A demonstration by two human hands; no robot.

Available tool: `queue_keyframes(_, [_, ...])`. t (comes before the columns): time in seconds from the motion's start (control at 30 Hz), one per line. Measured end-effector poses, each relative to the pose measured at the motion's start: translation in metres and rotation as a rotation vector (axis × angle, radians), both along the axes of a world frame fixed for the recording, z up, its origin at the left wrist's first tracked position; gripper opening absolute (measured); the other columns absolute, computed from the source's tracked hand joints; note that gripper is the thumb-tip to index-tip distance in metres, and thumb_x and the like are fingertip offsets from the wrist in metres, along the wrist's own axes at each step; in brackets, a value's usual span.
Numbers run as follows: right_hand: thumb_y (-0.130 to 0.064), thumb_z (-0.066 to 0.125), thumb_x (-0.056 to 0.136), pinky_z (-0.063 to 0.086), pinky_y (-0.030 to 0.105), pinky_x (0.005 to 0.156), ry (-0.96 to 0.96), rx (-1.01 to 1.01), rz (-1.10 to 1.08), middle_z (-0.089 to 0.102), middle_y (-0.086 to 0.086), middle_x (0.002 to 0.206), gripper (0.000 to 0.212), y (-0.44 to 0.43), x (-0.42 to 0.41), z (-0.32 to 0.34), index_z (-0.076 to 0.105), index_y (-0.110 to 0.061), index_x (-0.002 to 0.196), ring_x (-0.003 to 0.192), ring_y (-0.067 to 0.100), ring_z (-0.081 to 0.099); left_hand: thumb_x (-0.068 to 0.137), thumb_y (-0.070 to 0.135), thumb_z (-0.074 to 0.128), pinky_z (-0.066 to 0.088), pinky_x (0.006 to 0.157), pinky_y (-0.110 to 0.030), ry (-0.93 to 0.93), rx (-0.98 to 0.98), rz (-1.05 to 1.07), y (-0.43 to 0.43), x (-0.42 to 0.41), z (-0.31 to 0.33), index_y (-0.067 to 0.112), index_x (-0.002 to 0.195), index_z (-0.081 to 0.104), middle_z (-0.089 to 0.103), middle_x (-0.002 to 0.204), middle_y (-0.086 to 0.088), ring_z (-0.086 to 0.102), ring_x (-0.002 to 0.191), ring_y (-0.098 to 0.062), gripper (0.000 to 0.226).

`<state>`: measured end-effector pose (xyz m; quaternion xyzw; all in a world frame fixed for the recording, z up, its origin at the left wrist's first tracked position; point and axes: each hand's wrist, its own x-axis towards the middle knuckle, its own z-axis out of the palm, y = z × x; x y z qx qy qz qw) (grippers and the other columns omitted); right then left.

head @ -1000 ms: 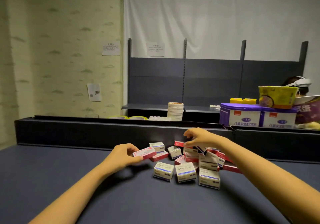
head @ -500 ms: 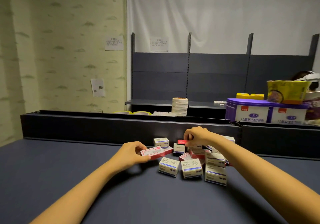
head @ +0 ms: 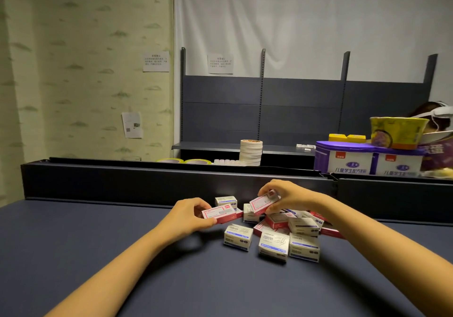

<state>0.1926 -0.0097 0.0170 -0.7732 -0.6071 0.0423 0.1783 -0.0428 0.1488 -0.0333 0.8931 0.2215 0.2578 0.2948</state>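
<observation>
A heap of small boxes [head: 277, 231], some white with blue print and some red and white, lies on the dark blue table [head: 98, 255] by its far rail. My left hand [head: 186, 216] grips one red-and-white box [head: 219, 213] just left of the heap, low over the table. Above the back of the heap, my right hand [head: 286, 196] holds a second red-and-white box [head: 263, 204], tilted and lifted. Three white boxes [head: 273, 244] stand in a row at the heap's front.
A black raised rail [head: 171, 182] runs along the table's far edge. Behind it stand a stack of white tape rolls [head: 251, 152], purple-lidded tins [head: 367, 159], a yellow bowl [head: 398, 131] and a dark shelf unit. Another person's head shows at far right.
My right hand has lifted a red-and-white box out of the back of the heap. My left hand still holds its box in about the same place.
</observation>
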Motion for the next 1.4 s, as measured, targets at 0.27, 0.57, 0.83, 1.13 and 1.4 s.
queue_keyframes(0.27, [-0.018, 0.072, 0.078, 0.051, 0.018, 0.076, 0.078, 0.059, 0.042, 0.050, -0.009, 0.112, 0.040, -0.089, -0.030, 0.043, 0.051, -0.032, 0.110, 0.106, 0.010, 0.052, 0.074, 0.024, 0.076, 0.049, 0.067, -0.007, -0.127, 0.068, -0.095, -0.058, 0.007, 0.026, 0.023, 0.099, 0.062, 0.065, 0.096, 0.008, 0.063, 0.084, -0.002, 0.028])
queue_keyframes(0.57, [-0.019, 0.069, 0.080, 0.049, 0.018, 0.076, 0.207, 0.111, -0.120, 0.053, -0.015, 0.106, 0.036, -0.255, 0.012, 0.055, 0.052, -0.032, 0.109, 0.101, 0.009, 0.054, 0.074, 0.031, 0.075, 0.051, 0.077, -0.015, -0.091, 0.092, -0.291, -0.192, 0.072, 0.037, 0.033, 0.097, 0.060, 0.064, 0.095, 0.015, 0.063, 0.089, -0.003, 0.028])
queue_keyframes(0.83, [-0.036, 0.074, 0.064, 0.048, 0.020, 0.077, 0.337, 0.056, -0.171, 0.063, -0.006, 0.103, 0.043, -0.388, 0.073, 0.032, 0.059, -0.029, 0.104, 0.096, 0.010, 0.061, 0.076, 0.028, 0.074, 0.054, 0.082, -0.019, -0.039, 0.011, -0.448, -0.316, 0.140, 0.025, 0.028, 0.101, 0.063, 0.069, 0.098, 0.008, 0.066, 0.090, -0.005, 0.028])
queue_keyframes(1.13, [-0.026, 0.072, 0.078, 0.051, 0.018, 0.079, 0.394, -0.008, -0.133, 0.064, -0.010, 0.105, 0.031, -0.427, 0.114, -0.007, 0.059, -0.028, 0.106, 0.098, 0.007, 0.062, 0.079, 0.028, 0.072, 0.052, 0.082, -0.016, 0.082, -0.055, -0.430, -0.368, 0.178, 0.003, 0.029, 0.099, 0.063, 0.066, 0.102, 0.012, 0.063, 0.097, -0.007, 0.022])
queue_keyframes(1.4, [-0.030, 0.069, 0.079, 0.051, 0.020, 0.078, 0.422, -0.004, -0.102, 0.061, -0.011, 0.107, 0.027, -0.421, 0.120, -0.023, 0.056, -0.032, 0.102, 0.101, 0.010, 0.061, 0.081, 0.029, 0.069, 0.051, 0.083, -0.017, 0.164, -0.079, -0.422, -0.363, 0.184, 0.001, 0.030, 0.104, 0.061, 0.065, 0.106, 0.011, 0.062, 0.097, -0.006, 0.024])
